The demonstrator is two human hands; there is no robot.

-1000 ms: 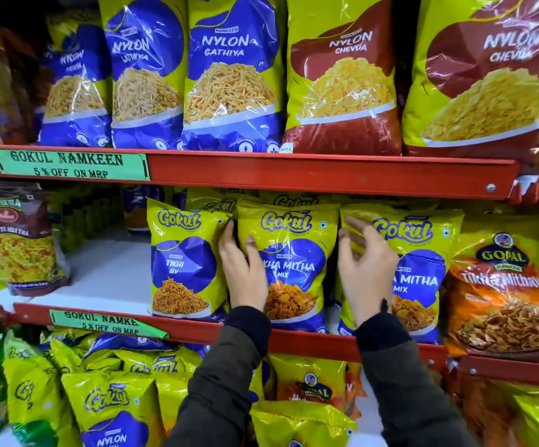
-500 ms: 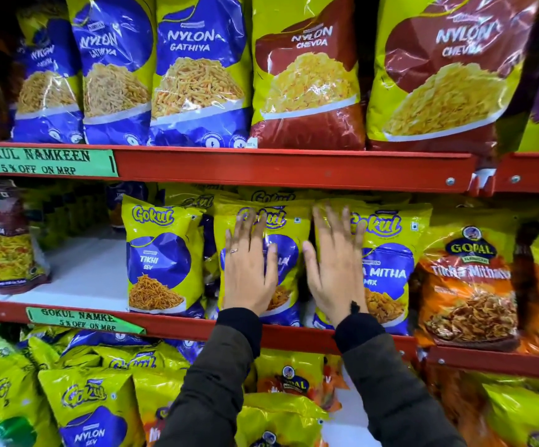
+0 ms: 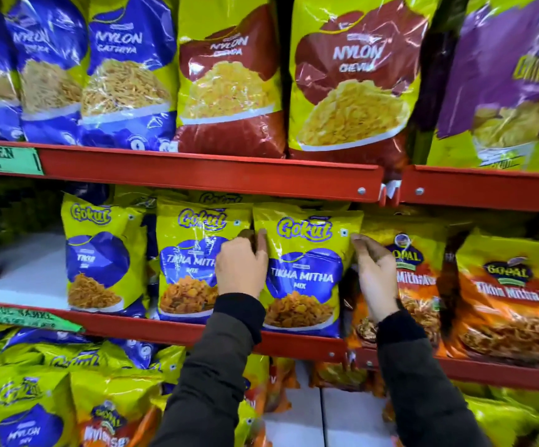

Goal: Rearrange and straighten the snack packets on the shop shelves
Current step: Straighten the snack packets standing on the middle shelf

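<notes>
On the middle red shelf (image 3: 203, 330) stands a yellow-and-blue Gokul Tikha Mitha Mix packet (image 3: 305, 275), upright. My left hand (image 3: 240, 267) grips its left edge and my right hand (image 3: 374, 272) grips its right edge, fingers curled behind the bag. Left of it stand a second Tikha Mitha packet (image 3: 190, 262) and a Gokul Tikhi Sev packet (image 3: 100, 253). To the right are orange Gopal Tikha Mitha packets (image 3: 513, 295), one partly hidden behind my right hand.
The upper shelf (image 3: 210, 172) holds large blue Nylon Gathiya bags (image 3: 126, 72), red Nylon Chevda bags (image 3: 352, 75) and a purple bag (image 3: 503, 75). Bare white shelf board (image 3: 23, 279) lies at the middle left. The lower shelf holds jumbled Gokul packets (image 3: 29, 404).
The view has shifted right. My hands left the flat press on two packets and moved right; both now grip the edges of the right Tikha Mitha packet.
</notes>
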